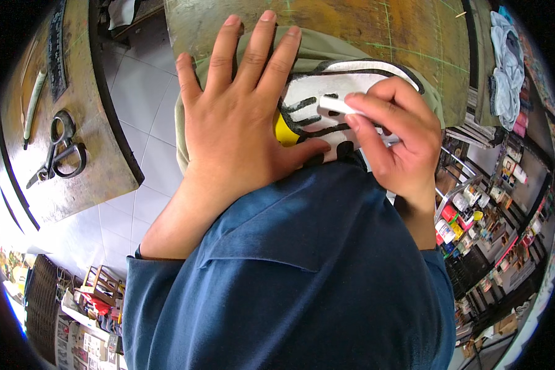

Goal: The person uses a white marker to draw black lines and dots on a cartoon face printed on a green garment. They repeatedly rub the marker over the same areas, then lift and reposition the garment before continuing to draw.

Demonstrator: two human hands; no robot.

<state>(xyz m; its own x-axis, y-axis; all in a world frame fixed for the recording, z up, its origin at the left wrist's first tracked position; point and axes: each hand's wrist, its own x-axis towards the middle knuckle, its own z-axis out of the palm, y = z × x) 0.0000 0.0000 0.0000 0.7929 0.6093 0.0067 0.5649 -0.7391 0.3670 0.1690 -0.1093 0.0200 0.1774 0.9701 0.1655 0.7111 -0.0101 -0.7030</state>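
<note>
My left hand (240, 117) lies flat with its fingers spread on an olive-green cloth (317, 52) that bears a white, black and yellow painted patch (345, 83). It presses the cloth down at the near edge of a worn wooden table (351, 24). My right hand (394, 145) is closed around a small white marker-like tool (336, 106), its tip resting on the black lines of the patch. My blue shirt (302, 277) fills the lower middle and hides the cloth's near edge.
A second wooden bench (74, 179) at the left carries black scissors (61, 151), a ruler and a pale stick. Tiled floor shows between the benches. Crowded shelves (487, 222) stand at the right; bundled light cloth (505, 61) lies at the upper right.
</note>
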